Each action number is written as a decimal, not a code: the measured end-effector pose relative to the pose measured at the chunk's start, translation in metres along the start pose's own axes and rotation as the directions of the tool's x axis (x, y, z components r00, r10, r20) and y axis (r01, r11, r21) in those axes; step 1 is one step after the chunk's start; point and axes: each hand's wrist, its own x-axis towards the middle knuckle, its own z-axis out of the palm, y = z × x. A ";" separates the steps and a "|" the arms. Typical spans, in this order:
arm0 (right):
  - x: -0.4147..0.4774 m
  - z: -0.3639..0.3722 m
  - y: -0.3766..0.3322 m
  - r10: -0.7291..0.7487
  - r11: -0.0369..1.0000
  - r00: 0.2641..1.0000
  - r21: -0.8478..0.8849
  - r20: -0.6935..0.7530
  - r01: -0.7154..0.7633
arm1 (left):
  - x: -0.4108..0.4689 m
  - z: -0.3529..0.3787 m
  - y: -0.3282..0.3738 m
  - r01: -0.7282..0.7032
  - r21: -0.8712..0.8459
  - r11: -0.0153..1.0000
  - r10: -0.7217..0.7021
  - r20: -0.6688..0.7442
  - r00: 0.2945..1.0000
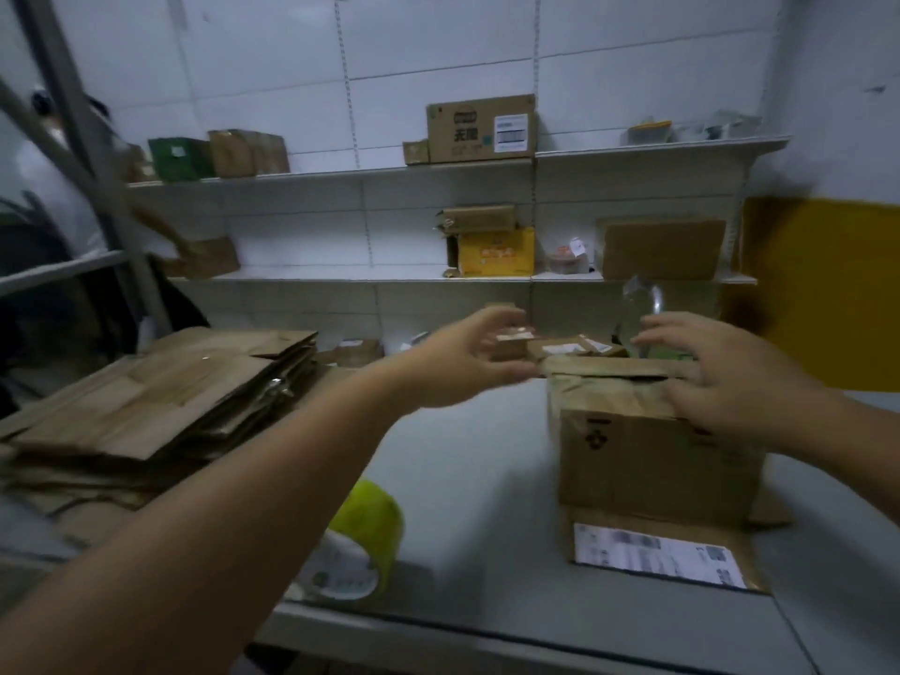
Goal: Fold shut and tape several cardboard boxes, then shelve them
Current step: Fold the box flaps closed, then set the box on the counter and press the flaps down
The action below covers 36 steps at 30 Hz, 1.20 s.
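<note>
We note flattened cardboard (160,397) at 9 o'clock and the tape roll (360,543) at 6 o'clock. Left hand (458,358), centre, hangs loose-fingered, grasping nothing. Cardboard box (652,450) stands at 4 o'clock; right hand (730,377) rests spread-fingered on its top flaps.

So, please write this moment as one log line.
left hand: open, near box | right hand: resting on box | tape roll: on table, untouched

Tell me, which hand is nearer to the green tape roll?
Left. The left hand is beyond the green tape roll, slightly to its right; the right hand is farther right, on top of the cardboard box.
</note>
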 end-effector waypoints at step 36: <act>0.074 0.073 -0.277 -0.302 0.425 0.919 0.827 -0.254 0.368 | -0.154 -0.084 -0.217 -0.031 -0.819 0.573 -0.133 -0.130 0.983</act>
